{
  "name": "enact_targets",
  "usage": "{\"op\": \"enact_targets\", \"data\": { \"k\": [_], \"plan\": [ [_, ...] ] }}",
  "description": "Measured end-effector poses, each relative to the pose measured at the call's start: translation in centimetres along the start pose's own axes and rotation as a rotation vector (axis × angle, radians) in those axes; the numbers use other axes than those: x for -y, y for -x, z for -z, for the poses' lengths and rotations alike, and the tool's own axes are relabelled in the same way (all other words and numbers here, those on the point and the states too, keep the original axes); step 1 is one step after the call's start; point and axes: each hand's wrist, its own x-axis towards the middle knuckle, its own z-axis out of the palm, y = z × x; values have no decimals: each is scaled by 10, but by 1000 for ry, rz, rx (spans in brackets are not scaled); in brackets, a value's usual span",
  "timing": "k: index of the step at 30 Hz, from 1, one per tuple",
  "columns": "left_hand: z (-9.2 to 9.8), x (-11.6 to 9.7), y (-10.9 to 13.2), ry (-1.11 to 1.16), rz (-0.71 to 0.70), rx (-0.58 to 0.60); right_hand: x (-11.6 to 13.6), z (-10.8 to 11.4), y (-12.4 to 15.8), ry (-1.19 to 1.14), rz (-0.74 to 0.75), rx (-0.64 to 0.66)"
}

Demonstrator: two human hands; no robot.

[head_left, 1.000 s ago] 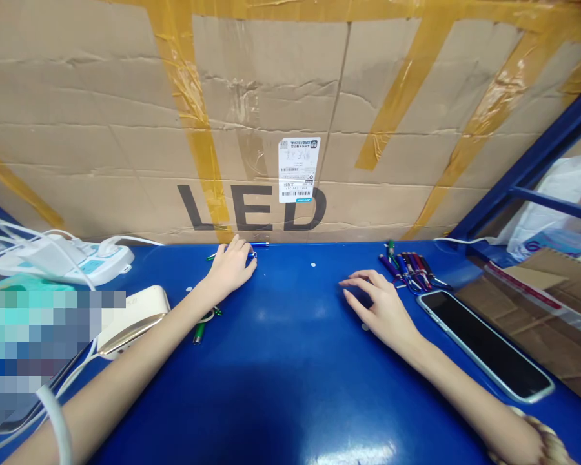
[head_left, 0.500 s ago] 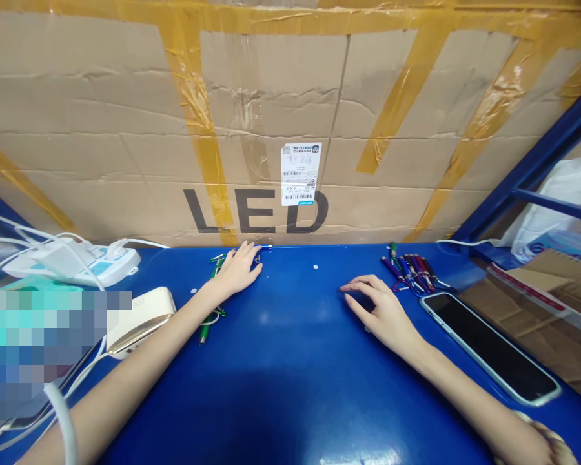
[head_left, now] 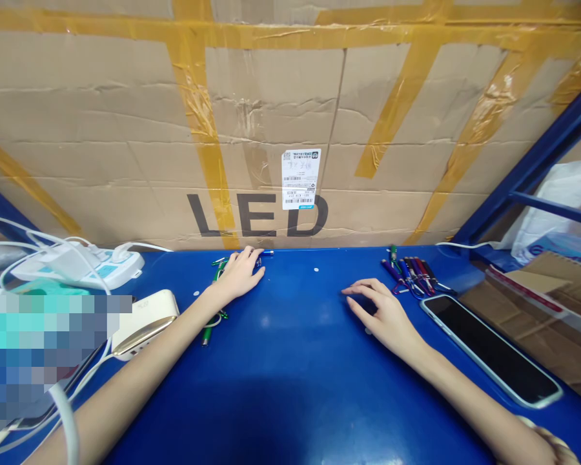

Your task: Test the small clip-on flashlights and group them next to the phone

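My left hand [head_left: 241,274] lies palm down near the back of the blue tabletop [head_left: 281,349], fingers extended. It partly covers green metal tubes with clips [head_left: 206,334], and a blue tube [head_left: 267,253] sticks out beyond its fingertips. Whether the fingers grip any of these is hidden, but they look laid flat. On the right, my right hand [head_left: 380,311] rests on the table, fingers loosely bent and apart, holding nothing. Past it sits a row of small coloured tubes with carabiner clips [head_left: 414,274], in purple, blue and red, and a green one stands behind them.
A large cardboard box [head_left: 140,129] marked LED walls off the back. At left are a power strip [head_left: 121,265], white cables and a cream power bank [head_left: 148,316]. A phone [head_left: 491,352] and a cardboard piece [head_left: 552,310] lie right, near a blue metal frame [head_left: 527,161].
The view has tilted up slightly, so everything sits a little lower in the picture. Both hands keep practically the same places and poses.
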Motion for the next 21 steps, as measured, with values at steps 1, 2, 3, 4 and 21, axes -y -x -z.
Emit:
{"op": "enact_targets", "data": {
  "k": [1, 2, 3, 4, 21],
  "plan": [
    [0, 0, 0, 1, 4, -2, 1, 0, 0, 1, -1, 10],
    [0, 0, 0, 2, 9, -3, 1, 1, -1, 1, 0, 17],
    [0, 0, 1, 3, 14, -6, 1, 1, -1, 3, 3, 20],
    [0, 0, 1, 5, 18, -8, 1, 1, -1, 6, 9, 18],
    [4, 5, -1, -20, 87, -87, -3, -1, -1, 47, 37, 39]
  ]
}}
